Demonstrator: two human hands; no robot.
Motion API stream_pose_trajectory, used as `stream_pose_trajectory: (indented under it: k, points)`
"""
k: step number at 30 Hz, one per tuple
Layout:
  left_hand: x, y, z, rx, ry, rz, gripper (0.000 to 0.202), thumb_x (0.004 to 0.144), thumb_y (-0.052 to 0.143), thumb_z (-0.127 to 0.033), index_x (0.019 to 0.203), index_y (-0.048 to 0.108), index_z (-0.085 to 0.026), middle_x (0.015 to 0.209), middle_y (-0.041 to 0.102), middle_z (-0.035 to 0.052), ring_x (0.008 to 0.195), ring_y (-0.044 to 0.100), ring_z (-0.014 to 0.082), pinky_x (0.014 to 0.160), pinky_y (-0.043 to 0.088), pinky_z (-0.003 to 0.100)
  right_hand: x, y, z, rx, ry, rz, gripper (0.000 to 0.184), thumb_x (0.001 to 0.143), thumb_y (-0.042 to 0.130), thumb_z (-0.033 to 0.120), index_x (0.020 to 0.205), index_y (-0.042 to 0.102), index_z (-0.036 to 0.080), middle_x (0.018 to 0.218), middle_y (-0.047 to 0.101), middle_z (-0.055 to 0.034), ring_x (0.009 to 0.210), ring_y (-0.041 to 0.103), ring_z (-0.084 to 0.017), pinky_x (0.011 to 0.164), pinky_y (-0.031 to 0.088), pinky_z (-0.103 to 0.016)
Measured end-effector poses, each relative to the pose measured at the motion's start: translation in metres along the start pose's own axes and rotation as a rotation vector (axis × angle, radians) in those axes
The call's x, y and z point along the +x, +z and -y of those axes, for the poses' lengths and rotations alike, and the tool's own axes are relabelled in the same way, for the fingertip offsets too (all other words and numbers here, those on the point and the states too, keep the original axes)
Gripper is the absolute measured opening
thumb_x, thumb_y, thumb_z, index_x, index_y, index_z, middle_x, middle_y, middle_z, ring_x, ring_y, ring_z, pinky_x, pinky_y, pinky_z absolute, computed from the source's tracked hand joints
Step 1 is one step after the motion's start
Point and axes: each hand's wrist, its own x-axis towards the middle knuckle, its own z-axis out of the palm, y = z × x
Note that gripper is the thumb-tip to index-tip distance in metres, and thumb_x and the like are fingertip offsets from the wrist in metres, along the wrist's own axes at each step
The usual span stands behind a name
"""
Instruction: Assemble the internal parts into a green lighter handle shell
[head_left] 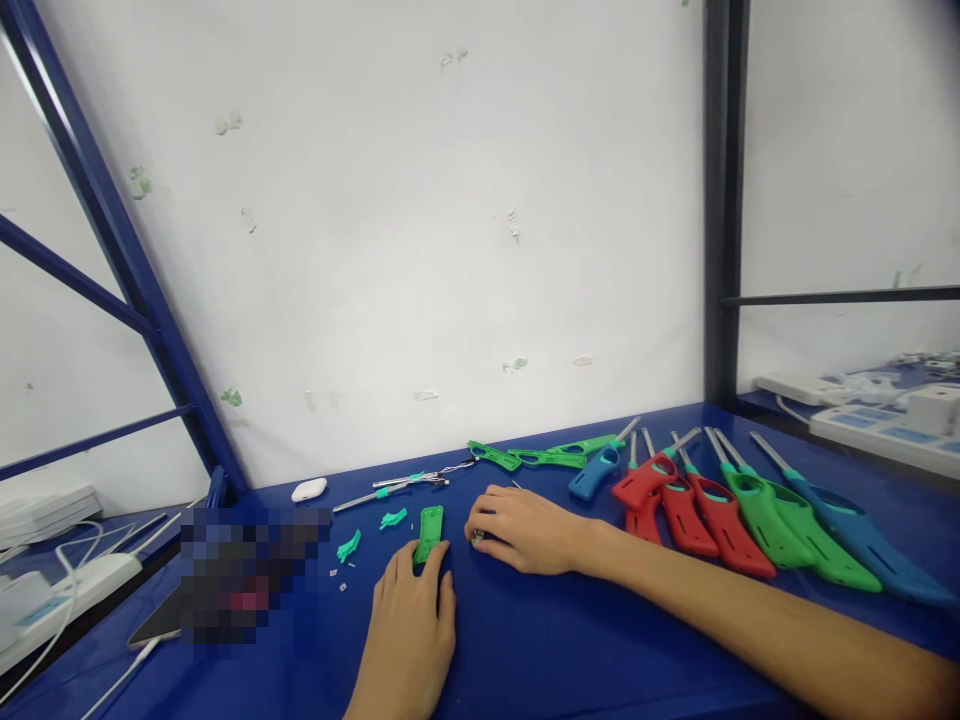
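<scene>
Green plastic between thumb and forefinger of the left hand [409, 608]: a handle shell [430, 528], apparently hollow side up, grasped by its near end just above or on the blue tabletop [540, 645]. Just to its right, the right hand [529, 530], fingers bent down, seemingly pinching a small metallic part [478, 537] at the fingertips; too small to name, and cannot tell how firmly gripped. Looks partway along, to judge by the spread. Taken apart on the left and middle: green shell halves [551, 458] near the wall [450, 250], metal nozzle rods [390, 489] with teal collars, two teal triggers [349, 546] lying apart from each other beyond the left hand, and tiny white bits [343, 587] near them. Not opened, as far as visible, beyond the right forearm [675, 590]: a blue lighter [589, 480], several red lighters [750, 558], green lighters [787, 542] and another blue lighter [891, 558] at the right end, nozzles toward the wall. No joined assembly visible in either grasp, only separate pieces. Farther left, well apart from the right hand, a white case [308, 490] and a dark, pixelated device [225, 590].
</scene>
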Motion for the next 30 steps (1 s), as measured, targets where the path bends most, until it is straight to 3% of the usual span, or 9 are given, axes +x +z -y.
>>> stream_pose_trajectory:
  k: [12,20,30]
  points:
    - [-0.002,-0.001,0.000,-0.020,0.014,-0.003,0.047,0.106,0.036,-0.024,0.148,0.058,-0.021,0.150,0.053,0.0177,0.143,0.049,0.0327,0.116,0.042,0.054,0.000,0.001,-0.001,0.023,-0.009,-0.018,0.014,0.104,0.068,0.025,0.116,0.068,0.016,0.116,0.069,-0.0066,0.103,0.068,-0.023,0.092,0.060,-0.044]
    - [-0.001,-0.005,-0.004,-0.061,0.038,-0.041,0.039,0.103,0.059,-0.025,0.142,0.058,-0.019,0.144,0.058,0.0123,0.138,0.053,0.0317,0.113,0.045,0.058,-0.001,0.001,0.006,0.059,-0.022,-0.037,0.017,0.104,0.069,0.028,0.115,0.069,0.016,0.117,0.069,-0.0067,0.108,0.068,-0.025,0.100,0.055,-0.050]
    - [-0.006,-0.011,-0.006,-0.118,0.088,-0.089,0.039,0.102,0.063,-0.029,0.140,0.058,-0.020,0.139,0.061,0.0110,0.130,0.059,0.0299,0.108,0.050,0.056,-0.001,0.004,0.011,0.083,-0.064,-0.085,0.009,0.104,0.068,0.023,0.110,0.069,0.016,0.112,0.070,-0.0051,0.104,0.068,-0.024,0.100,0.054,-0.049]
